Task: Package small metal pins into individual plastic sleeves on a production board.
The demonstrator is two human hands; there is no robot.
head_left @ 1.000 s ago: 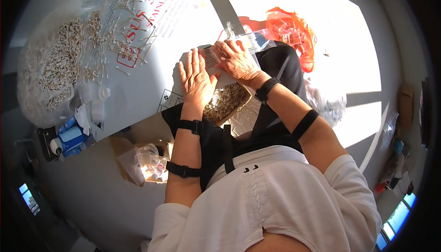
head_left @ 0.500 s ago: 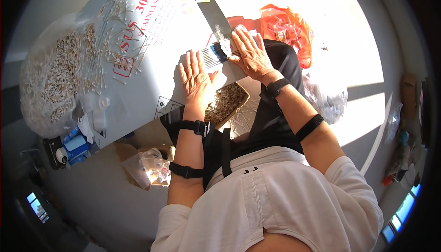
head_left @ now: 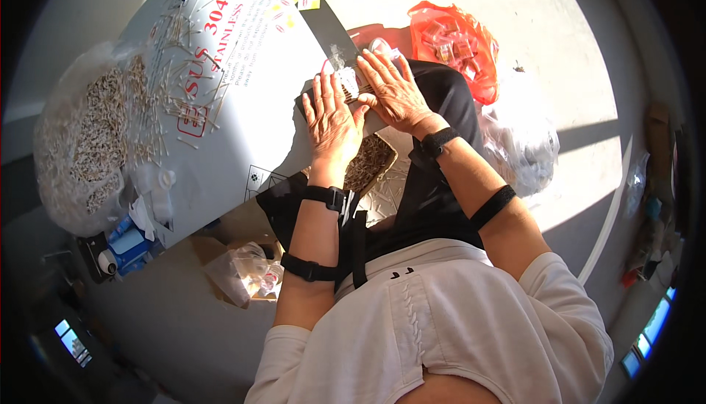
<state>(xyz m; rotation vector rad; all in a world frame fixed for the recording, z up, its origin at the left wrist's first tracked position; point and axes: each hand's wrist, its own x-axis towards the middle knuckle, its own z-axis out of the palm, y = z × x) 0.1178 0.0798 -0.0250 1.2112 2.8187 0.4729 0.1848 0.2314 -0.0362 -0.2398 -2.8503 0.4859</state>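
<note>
A bundle of cotton swabs (head_left: pixel 348 82) lies on the tabletop (head_left: pixel 261 113), the left grip (head_left: pixel 334 122) spread flat just left of it, the right grip (head_left: pixel 398 96), fingers straight, thumb apart, just right. Loose swabs (head_left: pixel 154 110) lie well left of the bundle, a red-orange bag (head_left: pixel 479 84) to its right.

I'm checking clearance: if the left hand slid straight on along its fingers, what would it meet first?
Probably the small yellow-and-white packets on the table, roughly ahead of the left hand, though fisheye bending leaves the exact line unsure.
</note>
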